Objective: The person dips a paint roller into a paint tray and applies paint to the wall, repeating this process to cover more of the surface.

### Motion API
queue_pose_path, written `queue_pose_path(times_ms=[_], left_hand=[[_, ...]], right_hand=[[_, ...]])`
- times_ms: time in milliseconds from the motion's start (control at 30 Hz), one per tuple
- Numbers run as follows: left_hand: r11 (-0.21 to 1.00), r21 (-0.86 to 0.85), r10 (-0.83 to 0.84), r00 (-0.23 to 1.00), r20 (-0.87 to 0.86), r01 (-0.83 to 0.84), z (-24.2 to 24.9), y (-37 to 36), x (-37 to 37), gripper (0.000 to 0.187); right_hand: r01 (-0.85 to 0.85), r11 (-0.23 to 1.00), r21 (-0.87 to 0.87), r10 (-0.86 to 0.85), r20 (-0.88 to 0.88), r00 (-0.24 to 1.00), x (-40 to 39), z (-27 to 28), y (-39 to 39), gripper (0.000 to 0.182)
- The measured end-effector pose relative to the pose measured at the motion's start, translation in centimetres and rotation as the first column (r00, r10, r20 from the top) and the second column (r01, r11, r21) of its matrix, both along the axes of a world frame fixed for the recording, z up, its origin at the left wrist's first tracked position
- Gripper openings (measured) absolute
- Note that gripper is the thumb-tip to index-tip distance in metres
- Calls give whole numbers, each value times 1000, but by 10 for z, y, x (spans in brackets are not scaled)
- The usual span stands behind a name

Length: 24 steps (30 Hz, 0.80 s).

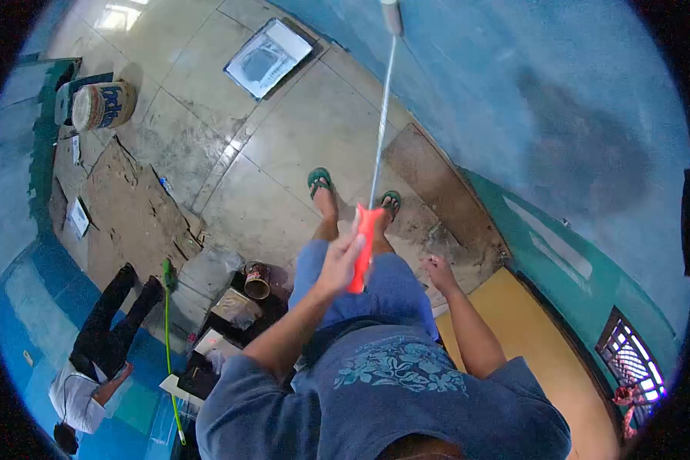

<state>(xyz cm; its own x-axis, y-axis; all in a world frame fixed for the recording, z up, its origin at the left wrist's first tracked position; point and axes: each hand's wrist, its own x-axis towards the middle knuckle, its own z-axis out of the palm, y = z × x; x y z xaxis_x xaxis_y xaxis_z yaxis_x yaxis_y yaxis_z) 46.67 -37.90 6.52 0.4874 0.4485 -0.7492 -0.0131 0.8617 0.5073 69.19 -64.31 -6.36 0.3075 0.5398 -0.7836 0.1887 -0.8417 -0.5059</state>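
Note:
My left hand (341, 261) is closed around the orange-red handle of a paint roller (369, 238). Its long metal rod (383, 115) runs up and away from me, and the pale roller head (391, 17) is at the blue wall (498, 69), partly cut off by the top of the view. Low at my right side, my right hand (439, 274) has loosely bent fingers somewhat apart, with nothing visible in it.
A paint tray (268, 57) lies on the tiled floor by the wall. A bucket (103, 105), cardboard (130, 199), a paint can (257, 280) and a green-yellow pole (169, 337) are to my left. Another person (92, 368) stands there. A brown board (437, 184) lies along the wall.

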Motion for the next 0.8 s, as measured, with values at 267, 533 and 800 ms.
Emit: queue_pose_path(times_ms=[267, 533, 800], left_hand=[[987, 100, -111, 983, -148, 127, -5, -52, 5, 25], [955, 256, 175, 980, -91, -147, -43, 35, 74, 52], [999, -43, -37, 991, -125, 31, 2, -103, 77, 52]], right_hand=[[53, 994, -97, -49, 40, 998, 34, 10, -30, 26], [58, 996, -63, -52, 91, 994, 52, -28, -140, 23], [117, 980, -160, -109, 57, 992, 63, -6, -165, 26]])
